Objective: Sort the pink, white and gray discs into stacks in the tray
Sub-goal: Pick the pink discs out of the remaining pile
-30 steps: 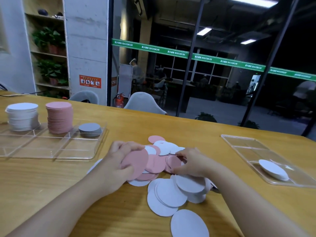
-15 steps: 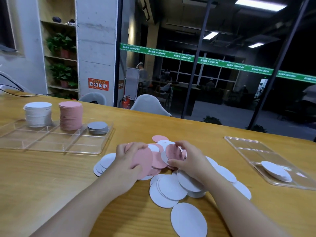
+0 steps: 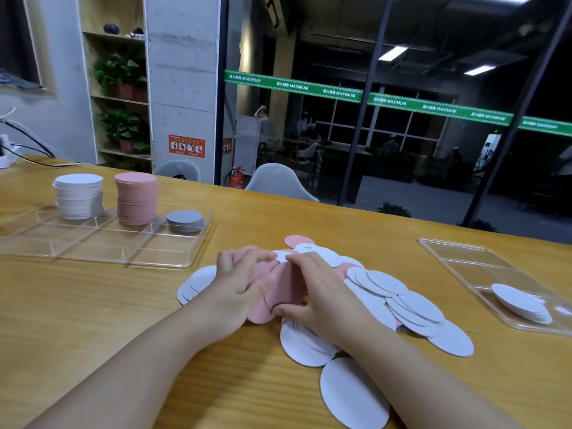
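A clear divided tray lies flat on the wooden table, holding a tall white disc stack, a tall pink disc stack beside it, and a low gray disc stack. Loose white discs and pink discs lie overlapping in an unsorted pile near the table's front.

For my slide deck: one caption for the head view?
Both hands gather pink discs from a mixed pile beside the sorting tray.
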### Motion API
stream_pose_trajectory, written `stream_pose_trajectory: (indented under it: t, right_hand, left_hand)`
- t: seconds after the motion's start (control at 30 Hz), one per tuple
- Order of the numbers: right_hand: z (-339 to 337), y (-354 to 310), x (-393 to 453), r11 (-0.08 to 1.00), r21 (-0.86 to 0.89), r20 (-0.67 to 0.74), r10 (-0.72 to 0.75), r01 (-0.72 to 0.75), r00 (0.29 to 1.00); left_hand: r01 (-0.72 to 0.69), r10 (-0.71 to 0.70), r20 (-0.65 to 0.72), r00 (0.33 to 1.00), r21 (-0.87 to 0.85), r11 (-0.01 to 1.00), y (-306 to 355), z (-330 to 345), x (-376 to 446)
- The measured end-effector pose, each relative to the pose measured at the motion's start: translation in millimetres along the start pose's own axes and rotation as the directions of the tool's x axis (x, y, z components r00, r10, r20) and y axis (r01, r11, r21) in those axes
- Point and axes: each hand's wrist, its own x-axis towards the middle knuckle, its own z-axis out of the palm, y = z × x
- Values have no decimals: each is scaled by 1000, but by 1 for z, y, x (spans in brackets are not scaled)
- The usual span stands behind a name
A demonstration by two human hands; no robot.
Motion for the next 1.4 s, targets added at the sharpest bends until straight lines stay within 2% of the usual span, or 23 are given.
stream_pose_trajectory:
  t: [0.1,0.2,0.37,0.47,0.63,0.73,0.8,0.87,0.97,1.03,1.13,1.3,1.4]
  right_hand:
    - [1,-3,3,999,31,-17,-30,31,999]
    - [-3,0,2,1000,14,-35,-9,9,999]
    - [-10,13,0,982,-185,23,47,-42,999]
    - [-13,10,3,976,-210,64,77,-62,995]
    - [-15,13,6,975,-223,102,40,-16,994]
    - [-14,13,6,966,-256,52,50,-35,997]
    - [-16,12,5,974,-219,-8,64,-64,998]
    - [-20,13,5,987,-107,-92,109,-119,990]
    - [-23,12,4,995,79,-220,72,-55,973]
    - [-23,8,3,990,132,-155,77,-57,985]
    - [-18,-2,3,992,108,-58,67,-61,996]
    - [-9,-22,2,981,183,-35,65,-58,997]
    - [-7,-24,2,973,224,-16,50,-45,999]
  left_hand:
    - [-17,16,10,1000,102,995,-3,-1,0]
    - [-18,19,-4,1000,95,995,-2,-6,1]
    - [34,-31,-67,997,40,999,-1,-29,-1]
    - [61,-59,-20,998,84,995,0,-38,-2]
    - [82,-88,25,996,179,980,1,-32,-3]
    - [83,-96,40,995,241,967,3,-29,-5]
    - [91,-107,47,993,267,959,3,-29,-5]
    - [102,-117,45,992,254,962,3,-29,-5]
    - [123,-135,43,990,210,970,5,-30,-4]
    - [130,-142,47,989,191,973,6,-30,-4]
    - [138,-152,67,986,177,974,8,-31,-5]
    - [101,-127,75,989,284,954,6,-30,-7]
    - [76,-97,58,994,292,953,2,-28,-5]
